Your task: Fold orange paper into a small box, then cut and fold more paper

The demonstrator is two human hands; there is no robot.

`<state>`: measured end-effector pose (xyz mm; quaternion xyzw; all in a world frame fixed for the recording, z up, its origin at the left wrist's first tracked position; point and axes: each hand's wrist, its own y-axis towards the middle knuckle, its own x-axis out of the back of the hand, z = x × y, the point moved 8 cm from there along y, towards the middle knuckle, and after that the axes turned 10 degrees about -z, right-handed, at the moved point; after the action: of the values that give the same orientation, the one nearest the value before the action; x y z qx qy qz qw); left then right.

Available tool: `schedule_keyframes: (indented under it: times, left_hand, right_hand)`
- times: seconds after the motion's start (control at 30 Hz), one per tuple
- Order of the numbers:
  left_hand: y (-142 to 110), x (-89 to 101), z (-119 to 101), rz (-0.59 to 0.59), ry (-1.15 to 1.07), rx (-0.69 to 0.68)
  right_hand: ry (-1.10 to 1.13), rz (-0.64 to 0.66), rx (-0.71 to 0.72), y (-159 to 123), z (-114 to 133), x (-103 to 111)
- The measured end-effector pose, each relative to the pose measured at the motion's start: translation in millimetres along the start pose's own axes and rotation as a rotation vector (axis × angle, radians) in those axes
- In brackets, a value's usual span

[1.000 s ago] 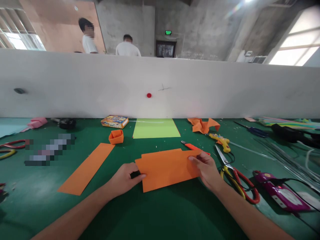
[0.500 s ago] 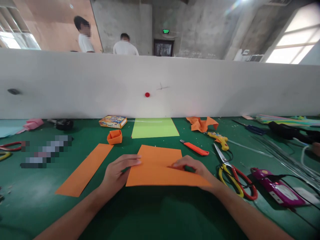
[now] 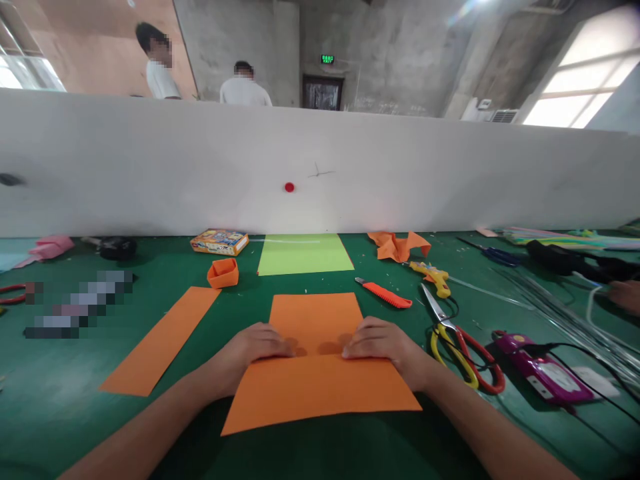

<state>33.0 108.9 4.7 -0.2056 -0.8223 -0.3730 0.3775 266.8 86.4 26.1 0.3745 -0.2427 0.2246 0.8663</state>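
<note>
A sheet of orange paper (image 3: 320,387) is in front of me, with a crease across its middle. Its far part lies toward the table and its near part tilts up toward me. At the crease's left end, my left hand (image 3: 257,350) grips the paper with its fingers on top and the thumb hidden. My right hand (image 3: 383,347) holds the right end the same way. Left of my hands lies an orange paper strip (image 3: 163,340), with a small folded orange paper box (image 3: 223,273) at its far end. A red utility knife (image 3: 385,293) rests beyond my right hand.
Scissors (image 3: 460,347), a yellow glue gun (image 3: 433,277) and a purple device with cables (image 3: 545,367) are on the right. Toward the white partition (image 3: 400,173) are a green sheet (image 3: 305,253), crumpled orange paper (image 3: 399,245) and a small printed box (image 3: 220,241). Another person's hand (image 3: 625,293) shows far right.
The orange sheet has come lower and nearer to me, its near part now showing more of its surface. Both hands have moved down with it, fingers now laid along the crease.
</note>
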Motion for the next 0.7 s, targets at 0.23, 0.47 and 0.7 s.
schedule_keyframes:
  times: [0.23,0.47,0.7]
  left_hand:
    - [4.6,12.3,1.9,0.071,0.089,-0.025]
    - [-2.2,12.4,23.4,0.185,0.007,0.149]
    - [-11.0,20.6,40.4,0.118,0.036,0.219]
  right_hand:
    - [-0.055,0.128,-0.056,2.9,4.9,-4.2]
    - [0.111,0.294,-0.121,-0.8,16.1,-3.8]
    - [0.141,0.302,-0.152,-5.2,8.8,-4.0]
